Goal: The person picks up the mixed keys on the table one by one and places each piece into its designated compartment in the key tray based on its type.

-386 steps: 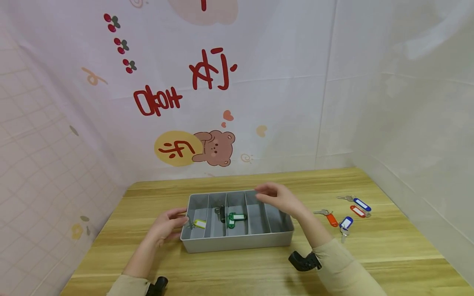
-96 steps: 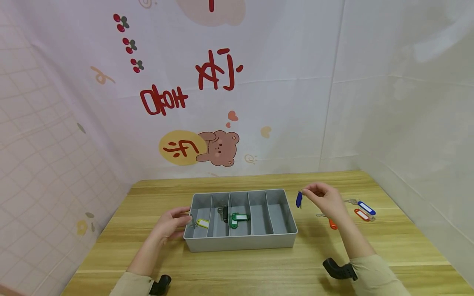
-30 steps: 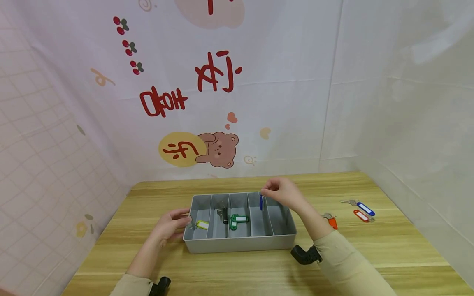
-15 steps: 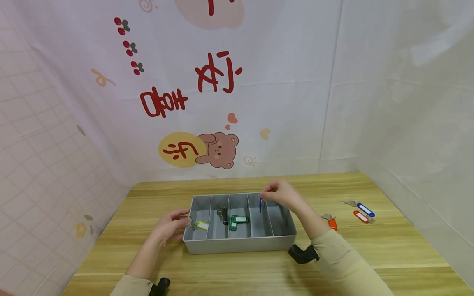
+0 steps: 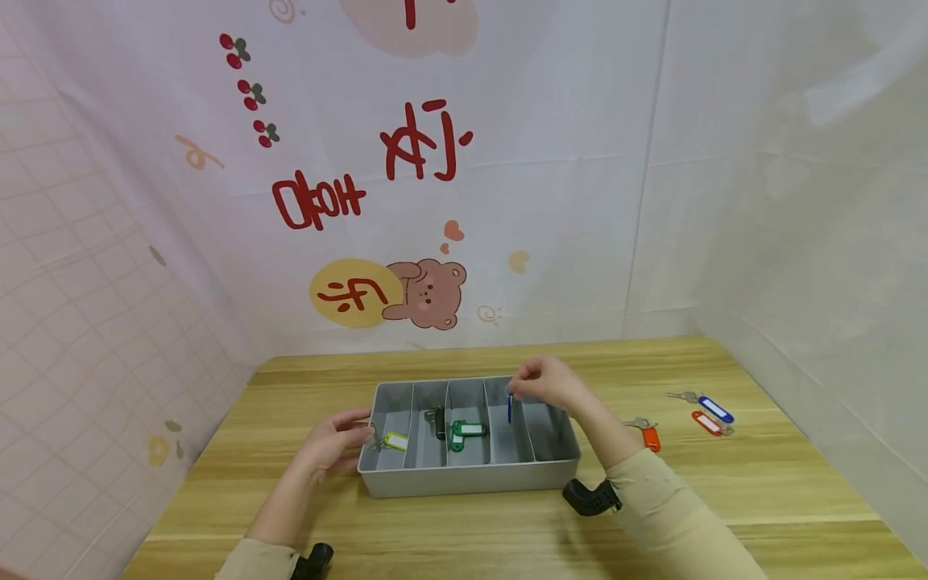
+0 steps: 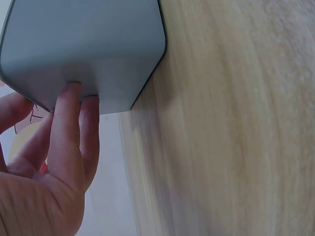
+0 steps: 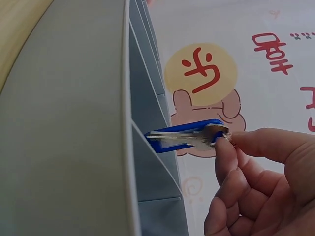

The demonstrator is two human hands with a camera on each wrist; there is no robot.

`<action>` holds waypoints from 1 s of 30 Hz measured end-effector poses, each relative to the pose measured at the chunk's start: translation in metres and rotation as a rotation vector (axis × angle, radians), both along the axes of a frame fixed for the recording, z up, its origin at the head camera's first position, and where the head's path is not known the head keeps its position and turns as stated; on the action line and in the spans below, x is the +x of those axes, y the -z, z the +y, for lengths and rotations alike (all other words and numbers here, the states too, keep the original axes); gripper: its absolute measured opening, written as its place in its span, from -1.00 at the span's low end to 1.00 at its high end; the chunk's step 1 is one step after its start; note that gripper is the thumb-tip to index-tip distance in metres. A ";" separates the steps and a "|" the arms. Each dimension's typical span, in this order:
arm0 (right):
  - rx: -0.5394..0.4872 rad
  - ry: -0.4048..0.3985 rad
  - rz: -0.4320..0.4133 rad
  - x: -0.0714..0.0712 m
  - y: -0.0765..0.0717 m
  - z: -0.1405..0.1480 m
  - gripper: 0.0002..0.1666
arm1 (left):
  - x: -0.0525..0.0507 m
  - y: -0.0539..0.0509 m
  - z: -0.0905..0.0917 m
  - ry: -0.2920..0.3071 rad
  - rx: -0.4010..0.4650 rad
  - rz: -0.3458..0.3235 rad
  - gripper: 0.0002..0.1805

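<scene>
A grey compartment box (image 5: 464,482) stands on the wooden table. My left hand (image 5: 333,441) is at its left end; in the left wrist view straight fingers (image 6: 69,123) touch the outer end wall. My right hand (image 5: 551,383) pinches the ring of a key with a blue tag (image 7: 179,135). Key and tag hang over the fourth compartment from the left, partly below the rim. The first compartment holds a key with a yellow tag (image 5: 395,441), the second a key with a black tag (image 5: 440,423), the third green tags (image 5: 473,430).
On the table right of the box lie a key with an orange-red tag (image 5: 651,439), another with a blue tag (image 5: 716,409) and a red tag (image 5: 706,423) with a key. A printed white cloth (image 5: 565,201) rises behind the table.
My right hand has brought the blue-tagged key from the box's right side to above the fourth compartment, then lowered it slightly. The left hand stays at the box's left end.
</scene>
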State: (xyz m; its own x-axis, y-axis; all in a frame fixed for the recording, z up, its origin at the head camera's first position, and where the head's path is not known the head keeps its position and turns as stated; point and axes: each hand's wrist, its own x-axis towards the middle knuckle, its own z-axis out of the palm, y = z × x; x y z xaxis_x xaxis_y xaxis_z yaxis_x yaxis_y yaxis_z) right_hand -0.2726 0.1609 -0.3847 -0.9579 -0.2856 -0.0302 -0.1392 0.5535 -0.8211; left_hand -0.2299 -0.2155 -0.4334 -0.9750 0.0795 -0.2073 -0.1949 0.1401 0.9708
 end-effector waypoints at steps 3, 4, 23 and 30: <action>-0.008 0.011 -0.014 0.000 0.001 -0.001 -0.84 | 0.000 0.000 0.000 0.002 -0.001 0.002 -0.39; -0.003 0.017 -0.013 -0.001 0.001 -0.001 -0.84 | -0.001 0.000 0.000 0.000 -0.003 0.000 -0.40; -0.055 0.031 0.083 0.005 0.006 0.006 -0.67 | 0.001 0.002 0.002 -0.031 -0.007 -0.012 -0.40; -0.112 0.023 0.087 0.008 0.008 0.012 -0.64 | 0.000 0.004 0.002 -0.027 -0.010 -0.009 -0.39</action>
State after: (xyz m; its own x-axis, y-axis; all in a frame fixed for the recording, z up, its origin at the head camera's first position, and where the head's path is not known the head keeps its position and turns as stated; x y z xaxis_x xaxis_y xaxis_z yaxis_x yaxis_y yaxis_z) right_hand -0.2648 0.1729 -0.3927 -0.9619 -0.2602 0.0837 -0.2004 0.4632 -0.8633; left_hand -0.2299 -0.2132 -0.4371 -0.9749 0.0511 -0.2166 -0.2074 0.1441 0.9676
